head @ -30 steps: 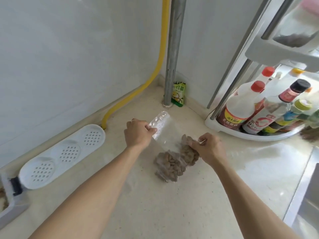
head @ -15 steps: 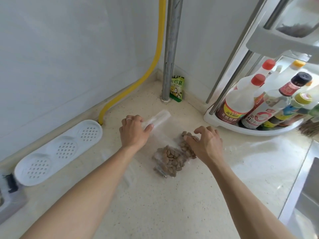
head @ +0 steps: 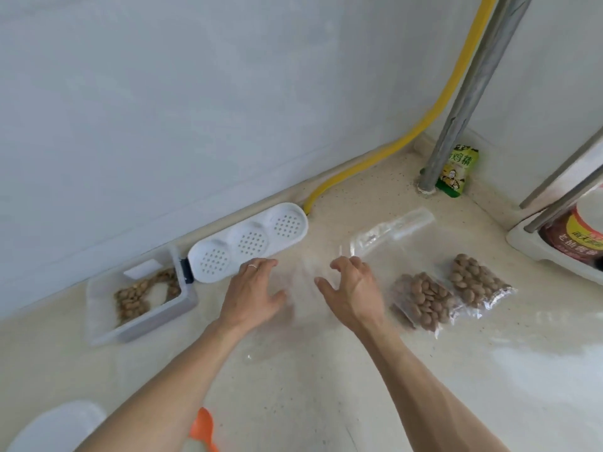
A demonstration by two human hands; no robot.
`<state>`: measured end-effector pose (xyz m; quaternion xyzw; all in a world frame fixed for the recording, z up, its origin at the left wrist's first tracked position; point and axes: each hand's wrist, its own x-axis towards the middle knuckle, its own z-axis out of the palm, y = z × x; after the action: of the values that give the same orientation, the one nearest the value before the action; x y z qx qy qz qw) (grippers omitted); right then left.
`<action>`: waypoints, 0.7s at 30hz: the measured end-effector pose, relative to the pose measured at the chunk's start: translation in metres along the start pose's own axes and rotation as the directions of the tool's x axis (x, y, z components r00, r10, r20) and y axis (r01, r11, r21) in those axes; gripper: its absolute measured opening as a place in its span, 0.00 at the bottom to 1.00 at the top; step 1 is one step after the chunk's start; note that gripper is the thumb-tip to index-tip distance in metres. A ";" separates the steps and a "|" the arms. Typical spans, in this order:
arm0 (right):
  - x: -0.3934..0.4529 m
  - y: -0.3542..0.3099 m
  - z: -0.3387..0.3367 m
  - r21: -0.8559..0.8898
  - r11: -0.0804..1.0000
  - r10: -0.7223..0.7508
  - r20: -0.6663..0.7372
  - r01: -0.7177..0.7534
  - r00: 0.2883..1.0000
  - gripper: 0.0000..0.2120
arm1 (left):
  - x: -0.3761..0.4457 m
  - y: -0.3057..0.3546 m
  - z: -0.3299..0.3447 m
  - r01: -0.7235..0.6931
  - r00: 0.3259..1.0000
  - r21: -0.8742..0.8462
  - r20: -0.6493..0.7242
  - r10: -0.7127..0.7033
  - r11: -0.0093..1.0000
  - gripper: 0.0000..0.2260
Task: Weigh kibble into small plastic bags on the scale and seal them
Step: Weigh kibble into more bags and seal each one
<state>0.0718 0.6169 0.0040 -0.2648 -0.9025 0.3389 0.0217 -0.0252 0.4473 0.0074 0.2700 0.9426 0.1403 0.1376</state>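
Note:
Two clear bags filled with brown kibble lie side by side on the counter, one [head: 424, 301] nearer my right hand and one [head: 476, 283] further right. My left hand [head: 251, 295] lies with straight, spread fingers over faint empty clear plastic bags [head: 293, 282]. My right hand [head: 350, 288] hovers just right of it, fingers spread and slightly bent, holding nothing. Another empty clear bag [head: 391, 230] lies behind the hands. A clear tub of kibble [head: 140, 298] stands at the left, its white perforated lid [head: 248, 243] flipped open against the wall.
An orange scoop [head: 204, 425] and a white rounded object [head: 55, 429] sit at the bottom left edge. A grey pipe [head: 456, 125], yellow hose [head: 424, 122] and green packet [head: 456, 169] fill the corner. A rack with a sauce bottle [head: 584, 236] stands at the right.
Both hands let go of the filled kibble bag and moved left onto the empty bags. The view swung left, bringing the kibble tub and scoop into sight.

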 end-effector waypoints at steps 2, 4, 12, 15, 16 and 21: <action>-0.001 -0.004 0.011 -0.059 0.998 0.036 0.037 -0.034 0.999 0.29 | -0.007 -0.013 0.002 0.028 0.995 0.076 0.093 -0.035 0.997 0.40; -0.002 -0.005 0.019 -0.154 0.987 0.069 0.103 -0.053 0.992 0.35 | -0.012 -0.021 0.008 0.047 0.986 0.161 0.150 -0.072 0.986 0.48; 0.001 0.002 0.028 -0.170 0.984 0.054 0.053 -0.044 0.997 0.16 | -0.014 -0.015 0.017 0.058 0.998 0.238 -0.049 -0.047 0.970 0.51; 0.001 -0.001 0.024 -0.132 0.990 0.051 -0.008 -0.051 0.999 0.12 | -0.014 -0.010 0.009 0.037 0.989 0.179 -0.147 -0.010 0.983 0.31; 0.000 -0.002 0.023 -0.107 0.993 0.054 -0.021 -0.056 0.998 0.12 | -0.014 -0.009 0.004 0.035 0.987 0.074 -0.158 -0.023 0.997 0.24; -0.014 -0.020 0.015 0.187 0.976 0.117 -0.014 -0.112 0.993 0.13 | -0.021 -0.014 -0.029 0.174 0.985 -0.521 0.108 -0.138 0.836 0.07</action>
<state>0.0716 0.5886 0.0072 -0.3174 -0.8498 0.4191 0.0380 -0.0243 0.4190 0.0331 0.1485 0.8813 0.3734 0.2487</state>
